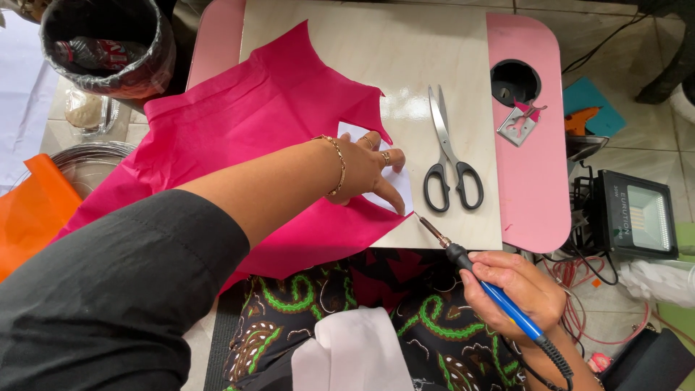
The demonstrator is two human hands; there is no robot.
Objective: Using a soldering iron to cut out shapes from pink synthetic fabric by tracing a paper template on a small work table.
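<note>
From my remote seat, the left hand (365,168) lies flat at frame center, fingers spread and pressing a white paper template (394,185) onto the pink fabric (253,137); it grips nothing, only pins things down. The forearm reaches in from lower left, with a gold bracelet at the wrist. The right hand (515,288), lower right, is closed around a blue-handled soldering iron (478,271), held like a pen, tip aimed up-left and just beside the template's lower corner.

I judge the work partly done: the fabric's upper edge already shows cut curves, while the outline around the template looks unfinished, and I cannot tell whether the tip touches the cloth.

Scissors (449,156) lie shut on the wooden tabletop (434,65), right of the template. A small metal tool (520,124) rests on the pink table edge (532,188).
</note>
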